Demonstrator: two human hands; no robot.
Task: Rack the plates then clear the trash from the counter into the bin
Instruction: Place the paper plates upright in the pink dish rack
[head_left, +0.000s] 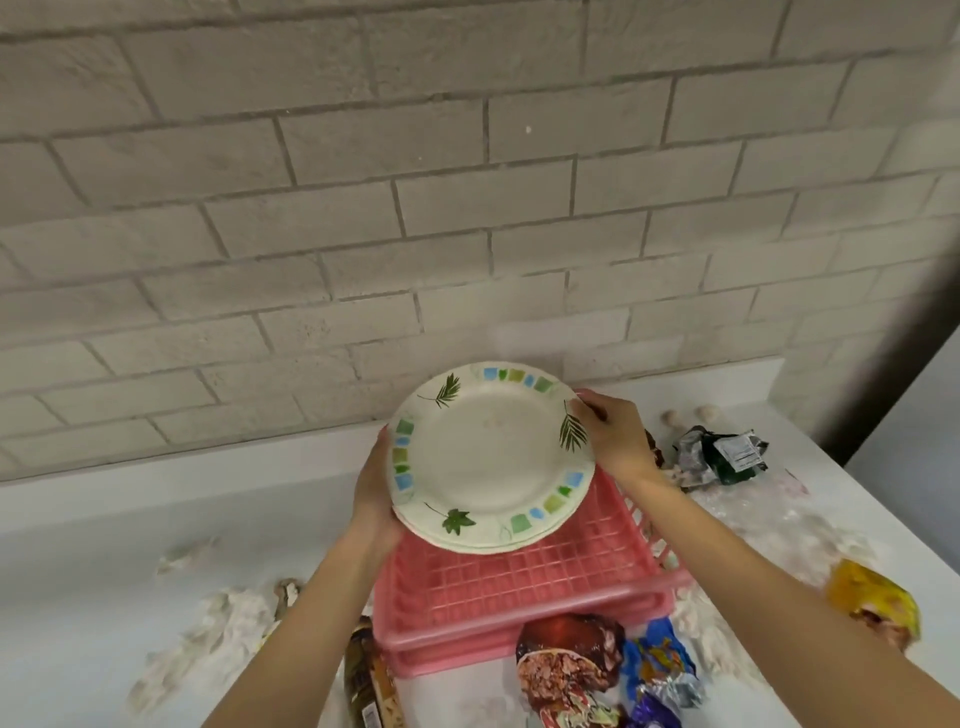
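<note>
- The left hand (375, 493) is bare, and so is the wrist behind it.
- The left forearm (311, 613) is bare too, slim and smooth, right down to the bottom edge of the view.
- The right hand (615, 441) is bare; its fingers (589, 410) are too blurred for me to make out the nails.
- The right forearm (753, 566) is bare along all of its visible length, as far as the lower right corner.
- Any clothing lies out of view.

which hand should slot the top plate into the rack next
Probably the right hand: it grips the rim of the top plate above the pink rack, while the left hand supports the stack.
</note>
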